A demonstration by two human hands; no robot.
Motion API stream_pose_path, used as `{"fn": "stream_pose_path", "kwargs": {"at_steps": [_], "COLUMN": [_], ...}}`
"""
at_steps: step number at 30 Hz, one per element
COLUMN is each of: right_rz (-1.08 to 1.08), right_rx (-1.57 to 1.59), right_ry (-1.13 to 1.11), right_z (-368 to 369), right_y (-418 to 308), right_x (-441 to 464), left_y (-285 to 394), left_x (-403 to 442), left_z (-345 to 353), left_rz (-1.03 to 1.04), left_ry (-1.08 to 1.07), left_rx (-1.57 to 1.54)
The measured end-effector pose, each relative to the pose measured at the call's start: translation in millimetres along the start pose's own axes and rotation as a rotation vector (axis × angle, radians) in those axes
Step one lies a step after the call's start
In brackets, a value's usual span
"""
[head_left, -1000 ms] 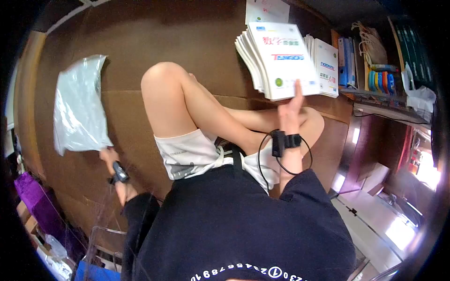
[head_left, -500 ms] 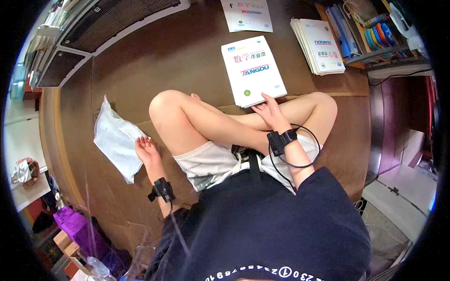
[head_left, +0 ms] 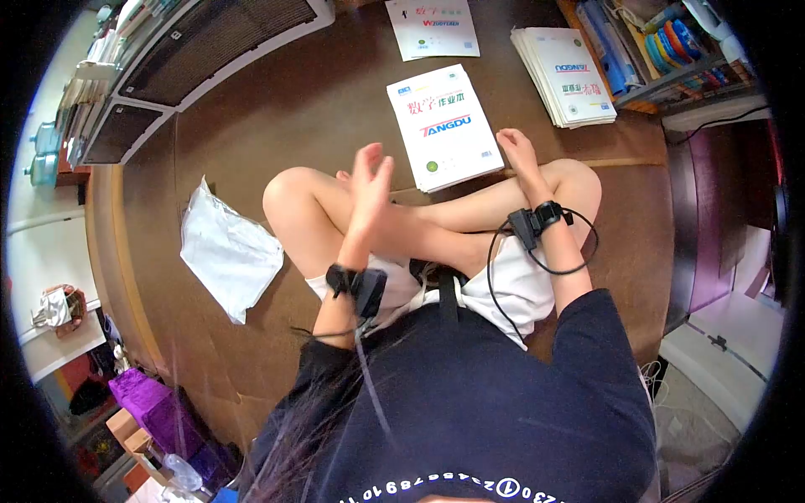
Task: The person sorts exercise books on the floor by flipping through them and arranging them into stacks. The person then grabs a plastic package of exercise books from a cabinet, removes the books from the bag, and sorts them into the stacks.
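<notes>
A stack of white workbooks (head_left: 444,130) marked "TANGDU" lies on the brown surface in front of my crossed legs, its edges roughly lined up. My left hand (head_left: 371,180) is raised over my legs, left of the stack and apart from it, with thumb and fingers spread and nothing in them. Close by the stack's right edge is my right hand (head_left: 518,152), fingers stretched out; whether the fingertips touch the edge I cannot tell. A white plastic bag (head_left: 228,251) lies flat beside my left knee.
Another stack of workbooks (head_left: 563,80) stands at the upper right, against a shelf (head_left: 650,84) with folders and tape rolls. A further white booklet (head_left: 433,29) lies at the top. Black devices with cables are strapped to both wrists. A purple box (head_left: 155,407) is at lower left.
My left hand has moved from beside the plastic bag up and right over my legs. The right hand has shifted from the stack's near edge to its right side.
</notes>
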State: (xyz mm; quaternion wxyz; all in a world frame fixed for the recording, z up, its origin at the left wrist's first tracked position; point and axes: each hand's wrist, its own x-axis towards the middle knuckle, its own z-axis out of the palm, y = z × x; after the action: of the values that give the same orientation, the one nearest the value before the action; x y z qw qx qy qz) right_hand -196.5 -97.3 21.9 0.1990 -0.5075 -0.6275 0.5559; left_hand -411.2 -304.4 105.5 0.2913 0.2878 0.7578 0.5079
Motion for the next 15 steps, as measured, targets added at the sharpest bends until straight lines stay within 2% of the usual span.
{"fn": "stream_pose_path", "kwargs": {"at_steps": [2, 3, 5, 6, 10, 15], "right_rz": [0.203, 0.218, 0.263, 0.23, 0.244, 0.35], "right_rx": [-0.015, 0.002, 0.032, 0.107, 0.022, 0.278], "right_ry": [-0.084, -0.108, -0.156, -0.129, -0.109, -0.29], "right_z": [-5, -4, 2, 7, 22, 5], "right_y": [-7, -10, -2, 13, 18, -9], "right_x": [7, 11, 19, 30, 36, 24], "left_y": [-26, -63, -78, -76, -75, -91], "left_x": [23, 42, 61, 65, 73, 74], "left_z": [33, 49, 64, 69, 81, 87], "left_rz": [-0.138, -0.155, -0.347, -0.365, -0.441, -0.506], "left_ry": [-0.048, -0.082, -0.212, -0.2, -0.196, -0.14], "left_rx": [0.04, 0.057, 0.071, 0.086, 0.119, 0.115]}}
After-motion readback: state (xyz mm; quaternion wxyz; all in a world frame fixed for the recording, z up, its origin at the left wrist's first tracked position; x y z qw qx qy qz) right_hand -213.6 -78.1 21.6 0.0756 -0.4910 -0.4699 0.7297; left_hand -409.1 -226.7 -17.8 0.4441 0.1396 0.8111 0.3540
